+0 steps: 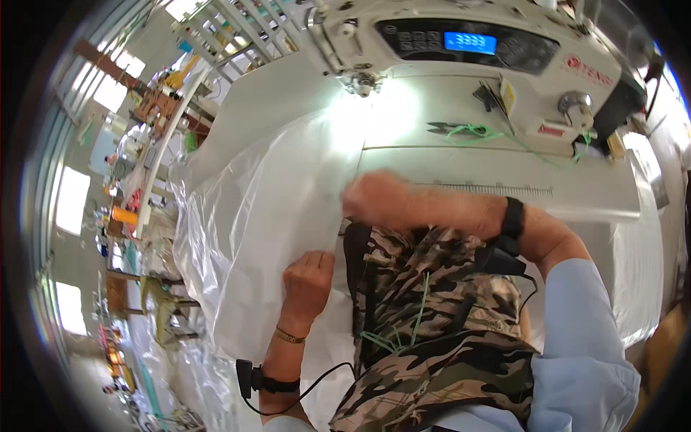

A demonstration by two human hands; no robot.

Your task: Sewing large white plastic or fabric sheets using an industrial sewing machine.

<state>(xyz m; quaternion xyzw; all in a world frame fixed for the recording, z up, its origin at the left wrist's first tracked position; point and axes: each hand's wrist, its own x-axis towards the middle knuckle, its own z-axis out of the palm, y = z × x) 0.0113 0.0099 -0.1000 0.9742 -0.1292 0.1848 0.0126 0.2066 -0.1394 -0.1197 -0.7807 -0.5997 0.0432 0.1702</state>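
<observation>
The left hand (pixel 308 284), fingers curled, lies over translucent sheeting (pixel 259 216); the blurred right hand (pixel 378 200) is near; whether either grips anything cannot be determined.

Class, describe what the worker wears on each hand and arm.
Left hand: bare, gold wristband, black forearm strap with black device and black cable. Right hand: bare, black wrist strap, second black device and cable, light blue sleeve ending near the elbow.

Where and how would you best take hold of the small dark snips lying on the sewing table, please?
Probably the right end of the snips, coming from the near side with the right hand: the slim points face left, and the sewing table is bare just in front. Mind the green cord at the right end.
</observation>
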